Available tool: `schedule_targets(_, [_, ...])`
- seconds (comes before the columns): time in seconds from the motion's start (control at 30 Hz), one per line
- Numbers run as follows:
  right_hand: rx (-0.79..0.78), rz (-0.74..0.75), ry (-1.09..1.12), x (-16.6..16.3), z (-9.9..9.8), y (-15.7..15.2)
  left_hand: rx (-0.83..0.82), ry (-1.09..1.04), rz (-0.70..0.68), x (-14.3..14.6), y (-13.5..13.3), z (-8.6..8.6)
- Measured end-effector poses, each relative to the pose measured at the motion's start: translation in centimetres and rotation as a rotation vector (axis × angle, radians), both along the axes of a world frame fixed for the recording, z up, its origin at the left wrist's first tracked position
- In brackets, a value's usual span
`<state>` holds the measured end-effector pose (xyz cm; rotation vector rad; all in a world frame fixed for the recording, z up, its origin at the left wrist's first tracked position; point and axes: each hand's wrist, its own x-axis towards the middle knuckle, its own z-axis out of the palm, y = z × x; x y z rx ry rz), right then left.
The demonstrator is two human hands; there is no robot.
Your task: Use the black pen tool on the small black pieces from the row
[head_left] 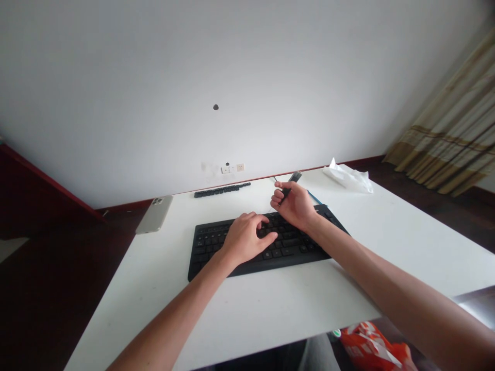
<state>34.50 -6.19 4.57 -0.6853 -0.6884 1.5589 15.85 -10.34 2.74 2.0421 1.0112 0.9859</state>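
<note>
A black keyboard lies across the middle of the white table. My left hand rests over its left-centre part, thumb and index finger apart, with nothing visible in it. Above the keyboard's far right part, my right hand is closed, palm turned up, around the dark handle of a small brush. The brush's greyish end sticks out beyond the hand, away from me. Behind the keyboard, several loose black keycaps are lined up in rows on the table. My left hand and wrist cover part of the keys.
A phone lies face down at the table's left edge. A crumpled clear plastic bag sits at the back right. A thin blue object lies behind the keyboard. Below the front edge is a red bag. The wall stands behind the table.
</note>
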Motion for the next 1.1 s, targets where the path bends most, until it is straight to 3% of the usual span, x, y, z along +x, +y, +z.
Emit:
schedule_targets(0.17, [-0.058,0.094,0.065,-0.3,-0.4,0.0,-0.059,0.038,-0.002,-0.2,0.3,0.4])
schedule_targets(0.4, [-0.122,0.154,-0.008,-0.6,-1.3,0.1,-0.009,0.340,0.019,-0.4,0.1,1.0])
schedule_targets(0.9, [0.036,0.243,-0.109,-1.4,-1.1,-0.7,0.020,0.329,0.034,-0.5,0.7,0.2])
schedule_targets(1.1, [0.005,0.165,-0.094,-1.2,-1.5,-0.1,-0.015,0.324,0.029,-0.5,0.8,0.3])
